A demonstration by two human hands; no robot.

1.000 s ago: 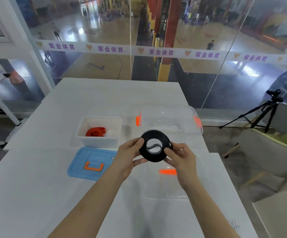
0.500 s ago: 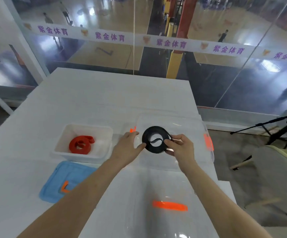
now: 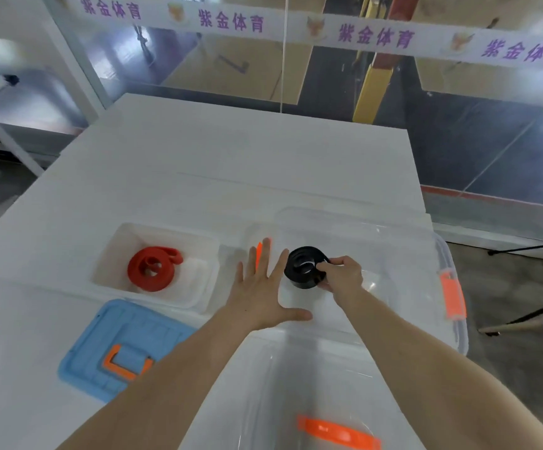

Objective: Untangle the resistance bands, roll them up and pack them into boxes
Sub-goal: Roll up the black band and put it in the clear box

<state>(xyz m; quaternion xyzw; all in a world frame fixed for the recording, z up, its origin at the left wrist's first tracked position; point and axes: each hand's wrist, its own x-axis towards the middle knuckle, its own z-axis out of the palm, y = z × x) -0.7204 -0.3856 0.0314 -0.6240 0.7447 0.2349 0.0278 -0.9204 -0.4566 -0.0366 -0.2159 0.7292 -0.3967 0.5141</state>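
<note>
My right hand (image 3: 343,276) grips a rolled black resistance band (image 3: 304,267) and holds it low inside the clear plastic box (image 3: 393,241) with orange latches. My left hand (image 3: 263,287) is spread flat with straight fingers just left of the roll, over the box's left wall, not holding anything. A rolled red band (image 3: 151,269) lies in the small white box (image 3: 198,254) to the left.
A blue lid (image 3: 101,345) with an orange handle lies on the white table in front of the white box. A clear lid (image 3: 296,401) with an orange handle lies close to me. A glass wall stands beyond the table; the table's right edge is near the clear box.
Both hands moved forward with the black roll, from above the clear lid into the clear box. My left hand has let go of the roll and spread flat.
</note>
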